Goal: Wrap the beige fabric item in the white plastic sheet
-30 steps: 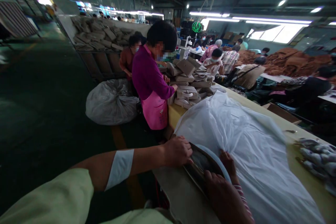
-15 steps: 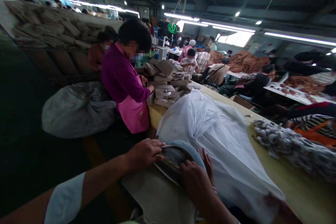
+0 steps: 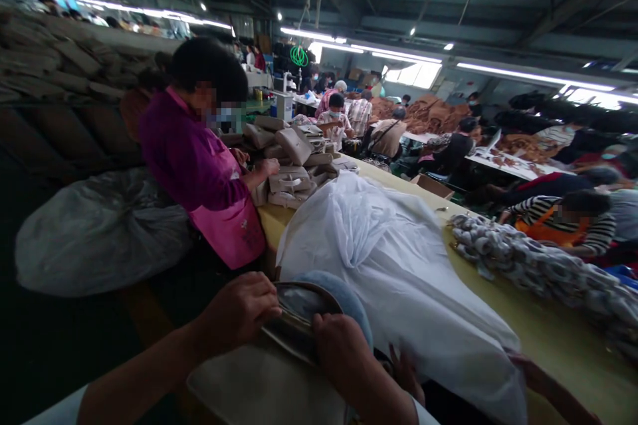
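A beige bag [image 3: 264, 382] lies low in front of me, its mouth open toward the top with a dark lining edge. My left hand [image 3: 244, 309] has its fingers closed on the left end of the rim. On the right side of the opening, my right hand [image 3: 341, 345] grips the rim with curled fingers; its fingertips are partly hidden. A light blue rounded piece [image 3: 351, 302] curves behind the mouth, close to my right hand. Just beyond spreads a large white plastic sheet or sack [image 3: 399, 259].
Another person's hands [image 3: 406, 372] are at the white plastic's near edge. A co-worker in purple [image 3: 174, 146] stands at the yellow table [image 3: 563, 292] beside stacked beige bags [image 3: 292, 179]. Grey wrapped pieces [image 3: 538, 272] line the right; a filled plastic sack [image 3: 100, 232] rests on the floor.
The view has swung right. My left hand has shifted along the bag's rim, its fingers now more closed. The other person's hand behind my right hand has moved away from the blue piece.
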Demonstrator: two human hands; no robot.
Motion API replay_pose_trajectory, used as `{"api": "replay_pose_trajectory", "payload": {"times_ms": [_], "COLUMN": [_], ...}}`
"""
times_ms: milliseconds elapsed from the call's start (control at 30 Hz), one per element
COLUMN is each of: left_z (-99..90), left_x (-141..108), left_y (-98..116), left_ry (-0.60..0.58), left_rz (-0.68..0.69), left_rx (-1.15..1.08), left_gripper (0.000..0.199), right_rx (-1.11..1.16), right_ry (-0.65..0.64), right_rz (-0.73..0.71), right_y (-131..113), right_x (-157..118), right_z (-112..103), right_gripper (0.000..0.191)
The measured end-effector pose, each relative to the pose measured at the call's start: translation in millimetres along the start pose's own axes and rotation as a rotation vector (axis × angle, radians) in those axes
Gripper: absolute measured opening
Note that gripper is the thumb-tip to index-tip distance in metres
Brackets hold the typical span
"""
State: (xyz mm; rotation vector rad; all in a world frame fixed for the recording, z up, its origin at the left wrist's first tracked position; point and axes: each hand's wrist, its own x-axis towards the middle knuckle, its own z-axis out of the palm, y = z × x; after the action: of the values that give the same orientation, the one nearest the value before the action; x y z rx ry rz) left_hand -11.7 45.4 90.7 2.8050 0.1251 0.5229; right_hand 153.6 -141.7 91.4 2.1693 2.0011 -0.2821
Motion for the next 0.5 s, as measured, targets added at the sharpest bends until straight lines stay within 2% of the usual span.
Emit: {"api": "replay_pose_trajectory", "payload": {"times_ms": [67, 200, 300, 400, 467, 500], "left_z": [7.5, 21.1, 25.0, 19.2, 6.0, -3.3], "left_x": [-4, -6, 2, 11, 16, 18], "left_y": [3, 1, 0, 2, 1, 0], "left_ry": [-0.047, -0.047, -0.167, -0.267, -0.206, -0.124], "left_rz": [0.029, -0.053, -0.036, -0.064, -0.054, -0.058], "left_rx": [-0.018, 0.087, 0.126, 0.162, 0.120, 0.079], "left_gripper": [0.029, 0.035, 0.029, 0.033, 0.036, 0.034], "right_rx": [0.012, 0.043, 0.051, 0.104, 0.156, 0.172], "right_ry": [-0.029, -0.038, -0.057, -0.070, -0.069, -0.067], "right_rz": [0.005, 0.005, -0.016, -0.015, 0.018, 0.040], "right_y": [1, 2, 1, 0, 5, 11], "right_x": [-1, 0, 2, 2, 1, -1], "right_z": [-9, -20, -22, -25, -33, -38], "right_gripper": [0.033, 0.032, 0.031, 0.027, 0.027, 0.028]}}
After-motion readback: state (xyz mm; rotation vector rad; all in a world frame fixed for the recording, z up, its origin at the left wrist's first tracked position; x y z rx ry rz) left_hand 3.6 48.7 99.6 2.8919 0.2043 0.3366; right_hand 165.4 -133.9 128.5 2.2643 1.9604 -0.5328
